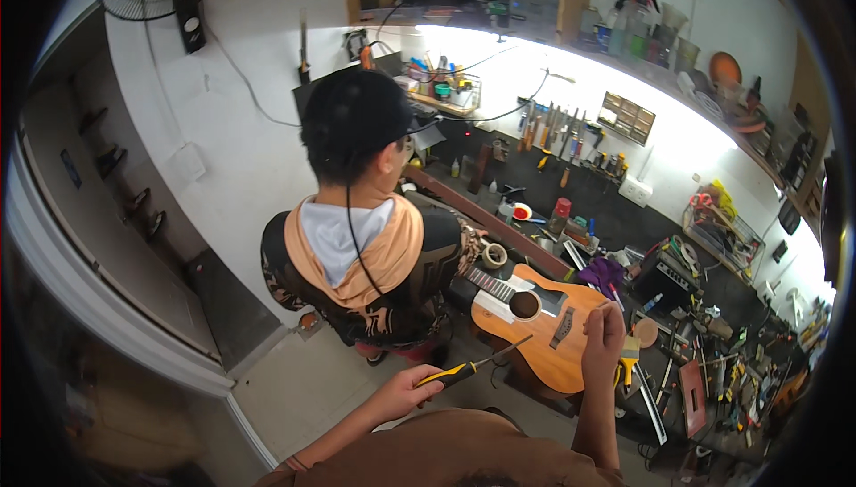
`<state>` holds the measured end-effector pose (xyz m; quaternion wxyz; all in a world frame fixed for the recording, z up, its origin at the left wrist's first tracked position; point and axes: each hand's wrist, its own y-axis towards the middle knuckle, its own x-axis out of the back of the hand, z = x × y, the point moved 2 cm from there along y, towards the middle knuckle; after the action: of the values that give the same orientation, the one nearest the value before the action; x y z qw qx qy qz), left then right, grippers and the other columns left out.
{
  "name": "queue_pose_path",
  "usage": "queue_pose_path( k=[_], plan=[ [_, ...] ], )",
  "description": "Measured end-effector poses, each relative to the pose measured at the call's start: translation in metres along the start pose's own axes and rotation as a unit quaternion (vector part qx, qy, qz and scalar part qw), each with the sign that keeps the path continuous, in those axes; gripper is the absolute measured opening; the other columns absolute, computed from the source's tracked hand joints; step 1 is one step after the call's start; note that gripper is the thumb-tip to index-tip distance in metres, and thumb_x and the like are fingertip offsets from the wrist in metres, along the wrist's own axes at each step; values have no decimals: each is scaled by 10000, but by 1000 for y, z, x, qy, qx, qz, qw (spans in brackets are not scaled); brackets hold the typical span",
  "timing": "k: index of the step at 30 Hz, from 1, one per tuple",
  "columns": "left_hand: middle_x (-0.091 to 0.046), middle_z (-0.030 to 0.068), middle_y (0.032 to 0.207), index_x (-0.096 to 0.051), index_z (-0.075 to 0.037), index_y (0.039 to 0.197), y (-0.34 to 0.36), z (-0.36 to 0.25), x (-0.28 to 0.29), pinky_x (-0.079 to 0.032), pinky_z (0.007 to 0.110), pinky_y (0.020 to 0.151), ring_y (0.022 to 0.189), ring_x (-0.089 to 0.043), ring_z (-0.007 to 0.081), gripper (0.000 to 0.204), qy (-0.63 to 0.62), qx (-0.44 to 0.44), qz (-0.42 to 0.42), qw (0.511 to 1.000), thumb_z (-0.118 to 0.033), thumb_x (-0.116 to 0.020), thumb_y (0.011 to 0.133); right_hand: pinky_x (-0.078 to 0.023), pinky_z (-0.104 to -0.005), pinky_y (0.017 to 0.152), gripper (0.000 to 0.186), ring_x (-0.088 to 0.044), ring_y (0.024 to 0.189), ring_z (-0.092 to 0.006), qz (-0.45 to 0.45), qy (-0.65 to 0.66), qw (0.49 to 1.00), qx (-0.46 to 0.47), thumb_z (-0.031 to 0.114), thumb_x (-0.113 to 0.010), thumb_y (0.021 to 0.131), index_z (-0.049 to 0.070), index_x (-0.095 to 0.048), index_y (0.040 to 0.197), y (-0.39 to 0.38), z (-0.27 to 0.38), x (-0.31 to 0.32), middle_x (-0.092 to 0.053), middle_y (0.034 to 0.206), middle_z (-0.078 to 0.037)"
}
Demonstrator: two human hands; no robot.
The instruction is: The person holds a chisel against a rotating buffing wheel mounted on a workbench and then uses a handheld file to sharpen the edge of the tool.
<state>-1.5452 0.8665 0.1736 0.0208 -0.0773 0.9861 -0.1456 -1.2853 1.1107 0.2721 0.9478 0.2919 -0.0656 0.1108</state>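
My left hand (413, 395) is closed around the yellow and black handle of a screwdriver (455, 375). Its thin metal shaft points up and right, toward the lower edge of an acoustic guitar (562, 374). The guitar lies face up on the bench, with pale strips beside its sound hole and no strings that I can make out. Over the guitar's right end is my right hand (604, 335), raised with fingers curled together; whatever they may pinch is too small to tell. A yellow-handled brush (629, 355) lies just right of that wrist.
A co-worker in a cap and camouflage hoodie (357, 246) stands at the guitar's neck, to my left. Masking tape (494, 256), a purple cloth (606, 276) and a small black amplifier (664, 280) sit beyond the guitar. Scattered tools crowd the bench's right side.
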Motion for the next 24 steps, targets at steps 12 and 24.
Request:
queue_pose_path(
  k=[12, 24],
  plan=[
    [-737, 162, 1092, -665, -39, 1263, 65, -64, -59, -548, 378, 855, 982, -719, 307, 372, 301, -168, 102, 933, -265, -707, 971, -514, -395, 819, 290, -645, 931, -300, 269, -48, 961, 47, 155, -710, 926, 25, -658, 1180, -32, 20, -2, -665, 1017, -138],
    [-696, 166, 948, -585, -21, 1111, 153, -81, -180, -549, 357, 772, 855, -717, 268, 285, 232, -266, 152, 923, -82, -771, 904, -531, -501, 871, 536, -675, 1064, -429, 343, -111, 922, -138, 121, -715, 867, 74, -485, 1348, -48, -39, 73, -691, 1083, -236]
  ],
)
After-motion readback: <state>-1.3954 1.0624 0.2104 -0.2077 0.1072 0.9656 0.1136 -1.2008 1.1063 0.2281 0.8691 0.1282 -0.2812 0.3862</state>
